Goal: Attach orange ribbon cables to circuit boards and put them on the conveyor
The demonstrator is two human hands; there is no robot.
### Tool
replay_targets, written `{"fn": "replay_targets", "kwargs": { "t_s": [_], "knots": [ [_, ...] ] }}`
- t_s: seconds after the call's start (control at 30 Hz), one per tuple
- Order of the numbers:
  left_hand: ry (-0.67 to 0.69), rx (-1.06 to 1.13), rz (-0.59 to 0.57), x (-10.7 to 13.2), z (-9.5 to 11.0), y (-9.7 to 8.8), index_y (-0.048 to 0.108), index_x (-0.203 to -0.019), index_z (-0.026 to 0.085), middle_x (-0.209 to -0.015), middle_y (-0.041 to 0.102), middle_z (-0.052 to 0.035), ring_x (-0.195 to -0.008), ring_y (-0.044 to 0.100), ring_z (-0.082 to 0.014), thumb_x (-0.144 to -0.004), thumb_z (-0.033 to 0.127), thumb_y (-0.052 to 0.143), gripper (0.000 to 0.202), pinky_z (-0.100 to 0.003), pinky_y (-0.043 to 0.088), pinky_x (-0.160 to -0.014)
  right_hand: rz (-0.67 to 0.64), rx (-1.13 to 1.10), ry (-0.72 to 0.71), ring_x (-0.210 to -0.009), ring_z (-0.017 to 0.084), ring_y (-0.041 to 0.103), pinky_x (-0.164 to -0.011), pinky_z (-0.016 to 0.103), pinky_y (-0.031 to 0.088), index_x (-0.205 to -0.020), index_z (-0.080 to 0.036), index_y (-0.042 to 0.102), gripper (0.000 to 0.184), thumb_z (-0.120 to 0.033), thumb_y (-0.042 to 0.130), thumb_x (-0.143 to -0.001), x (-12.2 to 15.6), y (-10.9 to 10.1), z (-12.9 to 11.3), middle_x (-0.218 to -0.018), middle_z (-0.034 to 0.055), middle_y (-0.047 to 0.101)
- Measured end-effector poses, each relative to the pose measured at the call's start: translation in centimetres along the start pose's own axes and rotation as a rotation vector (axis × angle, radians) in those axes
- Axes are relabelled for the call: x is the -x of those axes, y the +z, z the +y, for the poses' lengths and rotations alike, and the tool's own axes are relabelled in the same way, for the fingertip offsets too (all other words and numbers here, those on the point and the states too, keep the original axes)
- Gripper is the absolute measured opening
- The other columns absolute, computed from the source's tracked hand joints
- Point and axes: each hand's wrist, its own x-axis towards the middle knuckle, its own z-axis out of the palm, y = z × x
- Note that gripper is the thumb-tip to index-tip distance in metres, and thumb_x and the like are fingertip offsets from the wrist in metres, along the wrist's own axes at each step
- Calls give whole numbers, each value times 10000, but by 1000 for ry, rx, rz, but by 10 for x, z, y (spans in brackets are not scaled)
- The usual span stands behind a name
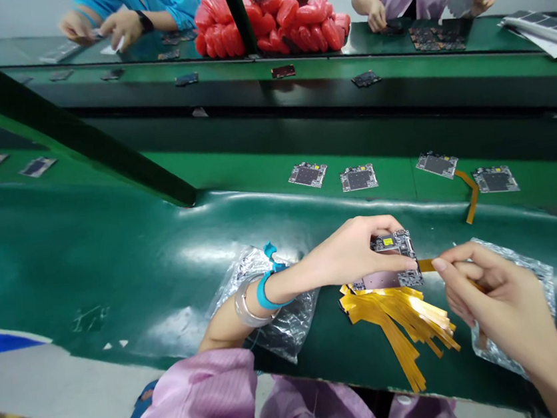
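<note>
From where I stand, leftmost is a crumpled clear plastic bag (292, 325), lying under the forearm just left of the grip, then a teal rubbery wristband (264, 292) whose loose end sticks up behind the wrist. The left hand (363, 249) grasps a grey, component-studded circuit board (384, 281), thumb laid across its face; a hard press there could, I'd judge, stress the small parts. Just below that grip, a loose fan of shiny amber ribbon strips (401, 316) spreads over the green mat, near enough that a dipping board edge might snag or scatter them. At the board's right edge, a single flat amber strip (426, 265) is pinched by the right hand (494, 292); whether it is seated I can't tell, and a crooked pull or twist might crease it or strain the connector. Partly beneath that hand, a second clear plastic bag (539, 265) could catch on the fingers
</note>
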Motion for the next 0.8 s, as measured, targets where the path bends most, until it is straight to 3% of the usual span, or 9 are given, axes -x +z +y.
{"fn": "replay_targets", "kwargs": {
  "t_s": [0.23,0.37,0.47,0.53,0.63,0.7,0.77,0.8],
  "knots": [
    [-30,-52,65,-1,-2,5,555,-780,192,-714,553,47,-605,446,-90,-783,428,778,325,-244,334,-555,-20,-12,70,-363,100,366,-321,206,310,-831,-242,619,294,-518,674,-918,0,4,-5,-446,-79,434],
    [-24,-88,106,-5,-6,5,469,-690,190,-627,404,72,-567,349,-83,-772,448,782,414,-249,248,-500,-77,28,1,-398,125,467,-383,232,395,-847,-240,662,304,-530,643,-936,-5,-1,4,-466,-52,496],
    [5,-113,93,-8,-8,4,502,-723,189,-656,448,64,-588,385,-87,-821,473,741,383,-247,286,-523,-80,73,-90,-626,196,660,-531,278,512,-938,-253,725,366,-572,549,-972,-16,-6,11,-681,31,693],
    [36,-162,115,-11,-10,4,535,-760,190,-693,514,51,-613,442,-93,-873,495,685,358,-244,332,-553,-129,112,-76,-788,233,702,-628,301,537,-983,-252,746,383,-595,582,-937,-27,-7,17,-872,59,755],
    [90,-227,143,-24,-21,-2,601,-892,199,-854,665,7,-744,600,-131,-944,543,579,349,-250,452,-669,-214,173,24,-735,217,655,-622,290,488,-894,-213,748,392,-596,729,-810,-45,-4,25,-830,46,736],
    [115,-356,189,-40,-33,-17,618,-1048,197,-1068,716,-53,-949,667,-181,-993,549,490,379,-283,508,-828,-178,173,63,-660,188,594,-570,276,431,-839,-192,739,419,-606,755,-768,-56,-2,30,-751,32,698],
    [109,-631,369,-59,-49,-43,568,-1249,184,-1351,630,-116,-1250,582,-219,-1037,470,416,387,-327,449,-1045,-116,142,57,-682,190,588,-590,278,424,-811,-185,737,442,-623,756,-754,-66,-1,36,-760,37,697],
    [43,-814,463,-69,-57,-59,484,-1386,184,-1516,499,-131,-1420,434,-231,-1038,409,419,420,-361,355,-1155,-98,119,52,-722,203,604,-627,284,439,-807,-185,739,448,-628,760,-747,-69,-1,39,-781,44,708]
  ]
}}
